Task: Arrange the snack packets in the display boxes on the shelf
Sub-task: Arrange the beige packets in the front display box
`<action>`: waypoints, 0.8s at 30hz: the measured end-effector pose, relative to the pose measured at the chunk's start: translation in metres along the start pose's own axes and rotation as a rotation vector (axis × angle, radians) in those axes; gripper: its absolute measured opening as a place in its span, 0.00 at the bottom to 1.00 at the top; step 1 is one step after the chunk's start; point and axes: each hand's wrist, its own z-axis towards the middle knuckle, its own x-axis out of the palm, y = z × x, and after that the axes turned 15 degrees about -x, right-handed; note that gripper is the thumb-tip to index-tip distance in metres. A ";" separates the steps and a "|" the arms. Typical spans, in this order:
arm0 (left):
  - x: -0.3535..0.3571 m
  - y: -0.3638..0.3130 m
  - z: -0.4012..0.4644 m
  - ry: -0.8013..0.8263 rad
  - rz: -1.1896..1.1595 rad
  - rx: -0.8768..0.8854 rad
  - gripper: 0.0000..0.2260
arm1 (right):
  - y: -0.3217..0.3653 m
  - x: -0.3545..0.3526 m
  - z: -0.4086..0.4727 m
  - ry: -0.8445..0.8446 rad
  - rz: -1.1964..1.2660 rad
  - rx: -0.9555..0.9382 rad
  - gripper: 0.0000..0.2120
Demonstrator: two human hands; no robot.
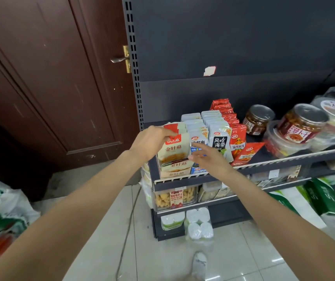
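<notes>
Our left hand pinches the top edge of a cream mushroom packet standing at the front of its display box, fingers curled over the red corner. Our right hand hovers just beside it with fingers straight and spread, holding nothing, its fingertips close to the blue packets in the next row.

To finish this step well, in our judgement, the left hand should tip the packet upright and press it back against the ones behind, while the right steadies the box front so the cardboard does not slide along the shelf edge. The packet is thin and slippery, so a light pinch near the top seam seems safer than a squeeze in the middle.

Past our right hand stand a row of dark seaweed packets and red packets, one red packet leaning loose at the front. Further right are jars with foil lids, crowded close together; a careless sweep of the right arm could knock them. Beneath our hands a lower shelf holds a clear tub of biscuits, and paper rolls sit near the floor. To the left of our left hand stands a brown door, and filled bags lie below our left forearm.
</notes>
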 end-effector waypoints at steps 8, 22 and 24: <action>0.022 0.004 0.009 -0.164 0.367 0.058 0.22 | -0.008 -0.001 0.003 -0.002 -0.009 0.018 0.29; 0.014 0.004 -0.007 0.023 -0.020 0.042 0.20 | -0.006 0.000 0.001 0.016 -0.012 0.023 0.23; 0.008 -0.002 -0.017 0.262 -0.250 0.019 0.18 | -0.006 0.002 -0.001 -0.007 -0.026 0.020 0.22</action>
